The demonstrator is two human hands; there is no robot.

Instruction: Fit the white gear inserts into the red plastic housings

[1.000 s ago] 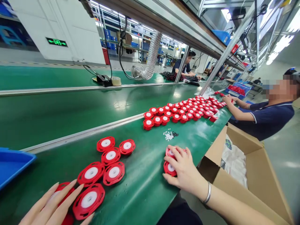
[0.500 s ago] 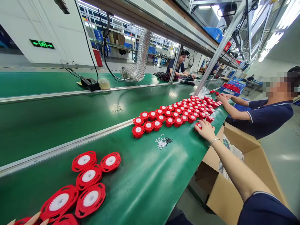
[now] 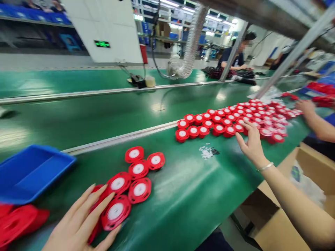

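Observation:
My left hand (image 3: 85,219) lies with fingers stretched and apart over the near end of a small group of red round housings with white toothed discs. Its fingertips touch the left side of the nearest red housing (image 3: 116,211), and the thumb lies along its lower edge. Beneath the fingers another red housing is mostly hidden. My right hand (image 3: 252,144), with a bracelet at the wrist, is open at the near edge of a larger cluster of red housings (image 3: 217,119). Nothing shows in its grasp. Small white pieces (image 3: 206,152) and black pieces (image 3: 215,151) lie in a pile between the groups.
A blue tray (image 3: 39,170) stands at left, with loose red parts (image 3: 21,223) before it. An open cardboard box (image 3: 269,223) is below the green bench (image 3: 178,212) at right. A co-worker's hand (image 3: 306,106) is beyond the cluster. A metal post (image 3: 293,52) rises behind.
The view has swung left, bringing the blue tray and more of my left hand into sight. My right hand has left the red housing it was touching at the cluster's near right and opened.

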